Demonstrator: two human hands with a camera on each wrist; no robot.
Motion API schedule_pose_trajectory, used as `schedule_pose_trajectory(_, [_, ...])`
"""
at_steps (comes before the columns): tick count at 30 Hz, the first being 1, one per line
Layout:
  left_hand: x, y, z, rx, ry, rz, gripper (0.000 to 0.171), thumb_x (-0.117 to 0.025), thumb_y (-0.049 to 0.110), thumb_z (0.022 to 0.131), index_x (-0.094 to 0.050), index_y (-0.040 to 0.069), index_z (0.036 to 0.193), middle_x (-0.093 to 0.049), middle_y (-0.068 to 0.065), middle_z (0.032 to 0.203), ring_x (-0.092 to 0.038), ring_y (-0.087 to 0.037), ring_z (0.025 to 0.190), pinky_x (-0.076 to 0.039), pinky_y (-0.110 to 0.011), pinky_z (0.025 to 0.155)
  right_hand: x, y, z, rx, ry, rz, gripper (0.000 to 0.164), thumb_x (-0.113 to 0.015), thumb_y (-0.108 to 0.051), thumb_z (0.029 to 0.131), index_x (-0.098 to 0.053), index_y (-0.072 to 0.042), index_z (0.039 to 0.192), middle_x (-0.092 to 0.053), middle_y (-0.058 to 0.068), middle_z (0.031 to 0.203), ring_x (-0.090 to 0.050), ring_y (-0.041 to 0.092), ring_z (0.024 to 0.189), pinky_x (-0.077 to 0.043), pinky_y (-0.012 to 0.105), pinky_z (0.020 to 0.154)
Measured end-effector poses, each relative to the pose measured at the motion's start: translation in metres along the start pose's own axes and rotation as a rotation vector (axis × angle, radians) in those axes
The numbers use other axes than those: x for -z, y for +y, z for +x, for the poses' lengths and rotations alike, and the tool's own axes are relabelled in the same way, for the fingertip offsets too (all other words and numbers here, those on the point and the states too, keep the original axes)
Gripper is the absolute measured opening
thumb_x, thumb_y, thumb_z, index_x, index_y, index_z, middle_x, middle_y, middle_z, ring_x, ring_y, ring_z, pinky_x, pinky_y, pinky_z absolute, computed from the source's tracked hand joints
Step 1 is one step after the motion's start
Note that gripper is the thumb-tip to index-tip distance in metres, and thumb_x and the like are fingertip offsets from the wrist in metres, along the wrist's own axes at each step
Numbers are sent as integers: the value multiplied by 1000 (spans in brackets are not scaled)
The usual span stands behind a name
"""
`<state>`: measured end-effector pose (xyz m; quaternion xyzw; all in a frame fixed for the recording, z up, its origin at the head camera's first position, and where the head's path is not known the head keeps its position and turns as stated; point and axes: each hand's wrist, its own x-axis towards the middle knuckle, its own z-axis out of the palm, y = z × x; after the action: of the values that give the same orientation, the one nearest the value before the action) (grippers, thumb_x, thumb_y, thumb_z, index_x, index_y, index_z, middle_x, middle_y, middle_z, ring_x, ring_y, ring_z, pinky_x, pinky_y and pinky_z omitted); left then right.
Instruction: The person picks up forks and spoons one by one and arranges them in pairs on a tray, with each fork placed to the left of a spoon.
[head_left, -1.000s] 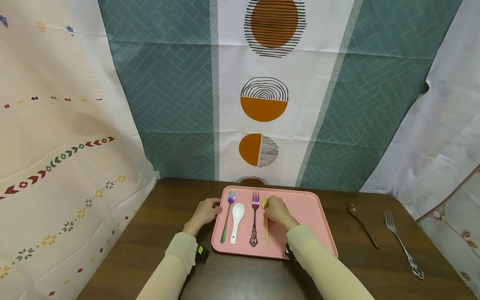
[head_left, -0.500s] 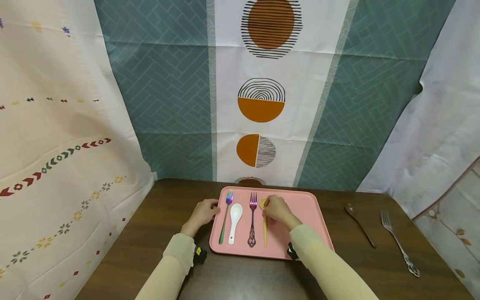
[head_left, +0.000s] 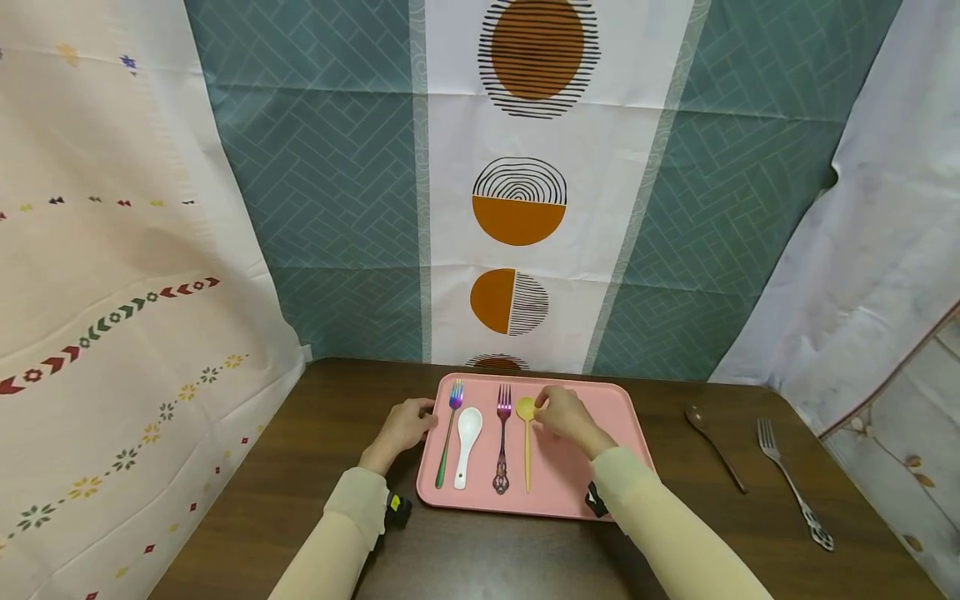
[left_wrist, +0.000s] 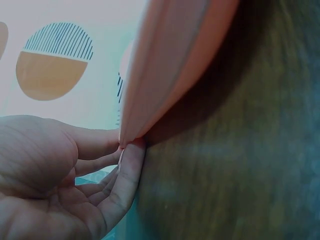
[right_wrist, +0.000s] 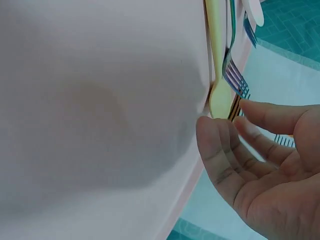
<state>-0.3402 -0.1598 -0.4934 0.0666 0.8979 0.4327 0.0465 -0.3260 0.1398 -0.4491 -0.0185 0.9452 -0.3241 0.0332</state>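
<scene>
On the pink tray (head_left: 585, 467) lie a rainbow fork (head_left: 451, 429), a white spoon (head_left: 466, 446), a purple fork with an ornate handle (head_left: 502, 437) and a yellow spoon (head_left: 527, 446), side by side. My left hand (head_left: 405, 427) pinches the tray's left rim between thumb and fingers, plain in the left wrist view. Just right of the yellow spoon's bowl is my right hand (head_left: 567, 414), over the tray. In the right wrist view a gap shows between its thumb and fingertips (right_wrist: 207, 130), with nothing held; whether a finger touches the spoon I cannot tell.
To the right of the tray, a brown spoon (head_left: 712, 446) and a silver fork (head_left: 793, 483) lie on the dark wooden table (head_left: 480, 554). Patterned cloths hang behind the table and along both sides.
My right hand has loosened from the yellow spoon and shifted slightly right, so the spoon's bowl now shows. My left hand stays at the tray's rim. The head view has turned slightly.
</scene>
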Motion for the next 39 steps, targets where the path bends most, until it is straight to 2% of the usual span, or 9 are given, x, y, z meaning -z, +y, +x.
schedule_pose_trajectory(3, [0,-1,0,-1,2,6,39,-63,7,102,-61,-6,138,-71,-17,106,-71,-22,84,-63,-40,77,5,3,-1,21,-6,7,20,-71,-6,94,-68,0,112,-63,11,85,-61,23,59,-48,31,54])
schedule_pose_trajectory(10, [0,0,2,9,-3,15,40,-64,10,102,-61,-5,139,-71,-17,107,-70,-22,83,-63,-39,78,26,24,0,141,10,-27,19,-70,1,91,-70,5,110,-63,13,91,-57,23,80,-50,36,70])
schedule_pose_trajectory(17, [-1,0,2,5,3,12,38,-64,9,102,-63,-5,137,-71,-16,104,-69,-21,82,-63,-39,78,56,45,-6,185,23,-59,22,-70,0,91,-70,6,113,-64,13,92,-58,24,78,-51,36,68])
schedule_pose_trajectory(22, [0,-1,0,-4,3,5,38,-63,8,102,-62,-6,137,-71,-15,101,-70,-21,81,-63,-39,76,69,61,-10,206,18,-39,22,-70,1,92,-69,7,114,-63,14,94,-57,23,77,-51,35,66])
schedule_pose_trajectory(28, [0,-1,1,-4,3,-2,39,-63,8,102,-61,-6,138,-71,-17,105,-71,-21,83,-63,-39,77,77,81,-12,191,7,-15,24,-68,2,93,-67,8,116,-63,14,95,-56,21,69,-51,34,61])
schedule_pose_trajectory(39, [0,1,-1,2,0,15,40,-63,8,102,-60,-6,139,-71,-16,104,-71,-21,82,-63,-39,77,99,114,-24,181,26,-14,26,-66,2,93,-66,10,118,-63,12,90,-60,25,74,-54,34,59])
